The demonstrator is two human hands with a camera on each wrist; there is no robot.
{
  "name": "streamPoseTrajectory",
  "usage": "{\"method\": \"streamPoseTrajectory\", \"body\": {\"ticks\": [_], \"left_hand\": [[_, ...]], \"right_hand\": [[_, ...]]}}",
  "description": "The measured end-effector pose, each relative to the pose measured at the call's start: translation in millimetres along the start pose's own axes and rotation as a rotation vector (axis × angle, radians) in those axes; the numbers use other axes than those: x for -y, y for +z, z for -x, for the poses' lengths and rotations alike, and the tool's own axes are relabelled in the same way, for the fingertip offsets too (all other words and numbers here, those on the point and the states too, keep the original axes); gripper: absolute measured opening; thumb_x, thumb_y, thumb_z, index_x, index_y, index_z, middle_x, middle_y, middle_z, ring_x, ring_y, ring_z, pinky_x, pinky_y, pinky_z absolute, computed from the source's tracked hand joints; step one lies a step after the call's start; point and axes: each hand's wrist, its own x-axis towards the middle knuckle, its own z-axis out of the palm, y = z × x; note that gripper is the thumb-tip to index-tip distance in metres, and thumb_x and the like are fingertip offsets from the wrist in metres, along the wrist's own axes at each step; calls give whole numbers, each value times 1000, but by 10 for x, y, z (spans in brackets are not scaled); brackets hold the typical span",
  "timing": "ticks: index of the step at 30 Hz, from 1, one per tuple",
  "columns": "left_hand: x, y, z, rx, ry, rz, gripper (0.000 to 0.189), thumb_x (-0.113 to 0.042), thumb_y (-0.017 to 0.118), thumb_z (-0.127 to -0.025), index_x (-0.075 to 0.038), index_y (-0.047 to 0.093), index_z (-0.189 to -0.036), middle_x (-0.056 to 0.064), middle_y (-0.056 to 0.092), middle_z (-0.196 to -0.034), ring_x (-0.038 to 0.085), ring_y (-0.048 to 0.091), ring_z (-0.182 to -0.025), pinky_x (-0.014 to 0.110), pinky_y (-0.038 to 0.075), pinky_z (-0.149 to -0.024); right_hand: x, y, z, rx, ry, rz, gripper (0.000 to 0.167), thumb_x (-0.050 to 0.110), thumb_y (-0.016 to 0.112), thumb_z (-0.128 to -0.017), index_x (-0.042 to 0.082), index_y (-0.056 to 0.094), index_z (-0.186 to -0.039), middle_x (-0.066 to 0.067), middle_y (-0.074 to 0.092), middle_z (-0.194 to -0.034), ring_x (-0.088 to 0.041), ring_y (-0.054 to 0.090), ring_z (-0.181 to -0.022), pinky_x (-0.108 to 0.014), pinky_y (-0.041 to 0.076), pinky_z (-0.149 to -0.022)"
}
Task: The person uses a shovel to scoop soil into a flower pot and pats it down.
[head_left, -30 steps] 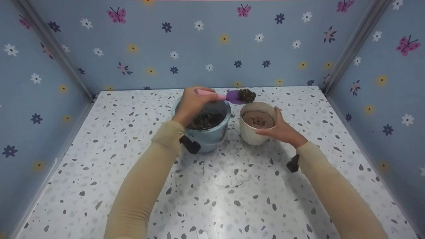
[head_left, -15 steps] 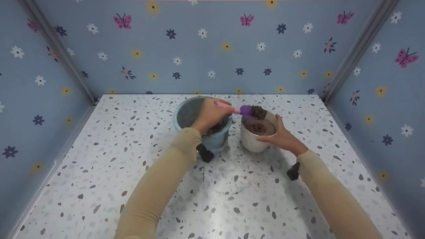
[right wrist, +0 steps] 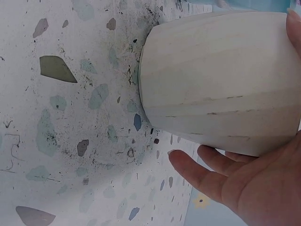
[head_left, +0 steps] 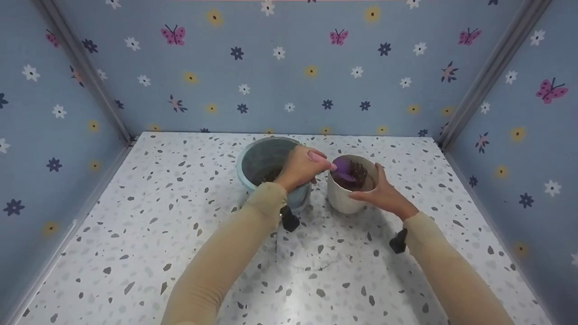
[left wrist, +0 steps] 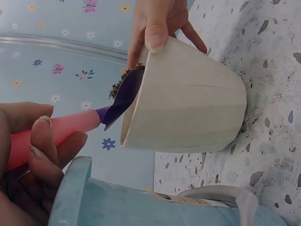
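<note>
My left hand grips the pink handle of a small hand trowel with a purple blade. The blade carries dark soil and slants down into the mouth of a white flowerpot. On the pot's right side, my right hand holds it by the rim, thumb in front and fingers behind. The pot stands upright on the table. Beneath my left wrist is a light blue bucket, partly hidden by that hand, with dark soil inside.
The bucket's grey handle hangs along its side, close to the pot. Crumbs of soil lie on the speckled white tabletop by the pot's base. Blue flowered walls enclose the back and both sides.
My left hand has carried the loaded trowel right and down, from above the bucket into the white flowerpot's mouth. My right hand keeps holding the pot. The head view has tilted slightly up.
</note>
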Motion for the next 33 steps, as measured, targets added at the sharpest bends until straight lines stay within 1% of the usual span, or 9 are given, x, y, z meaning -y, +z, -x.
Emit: {"method": "streamPoseTrajectory", "body": {"ticks": [2,4,7,10,14,17,24,30,33], "left_hand": [[-2,24,0,6,10,-13,20,-22,81,-80,-4,74,-76,-1,69,-70,15,58,-56,29,51,-53],[-11,38,-4,8,29,-26,18,-22,81,-81,-5,76,-81,-2,71,-74,15,59,-56,30,52,-55],[-30,60,-17,13,62,-63,19,-24,81,-81,-7,78,-88,-3,73,-76,15,60,-56,30,52,-57],[-49,90,-30,17,87,-106,17,-25,82,-81,-11,80,-91,-4,74,-82,13,64,-63,29,53,-64],[-57,117,-32,12,89,-152,15,-25,82,-80,-13,81,-89,-4,75,-91,10,67,-79,28,53,-74],[-50,124,-25,11,87,-179,15,-26,82,-81,-13,81,-90,-4,75,-93,10,67,-85,28,53,-78],[-37,111,-16,28,91,-214,19,-26,80,-83,-13,80,-97,-4,75,-94,11,68,-88,28,53,-77],[-44,92,-32,26,110,-222,21,-25,79,-84,-11,79,-100,0,75,-102,15,68,-97,29,52,-85],[-53,83,-33,40,109,-222,26,-25,79,-86,-8,78,-105,2,74,-104,15,69,-94,29,52,-85]], "right_hand": [[-6,-3,1,-2,-3,0,147,71,79,-64,15,-23,-154,-20,-4,-163,-39,8,-148,-64,14,-112],[-1,-9,3,-4,-10,-1,145,70,79,-66,15,-23,-154,-20,-4,-163,-39,8,-148,-64,16,-112],[10,-19,2,-6,-17,-6,144,68,79,-67,15,-22,-154,-20,-5,-163,-39,8,-148,-63,16,-112],[11,-28,4,-5,-14,-6,144,68,79,-68,14,-23,-154,-19,-5,-163,-38,7,-148,-63,16,-112],[8,-21,9,-1,-9,-8,145,68,80,-67,14,-22,-154,-20,-4,-163,-38,7,-148,-63,15,-112],[5,-7,10,0,-11,-11,143,67,80,-67,15,-21,-154,-19,-2,-164,-38,9,-148,-63,15,-112],[15,18,13,0,0,7,144,70,79,-67,15,-22,-154,-20,-1,-163,-40,10,-148,-64,16,-111],[15,6,5,-7,-6,4,145,71,79,-65,16,-21,-155,-19,-1,-164,-39,9,-148,-64,16,-112],[17,4,6,-8,-2,-1,145,70,79,-65,16,-21,-154,-19,-2,-164,-39,9,-148,-63,15,-112]]}}
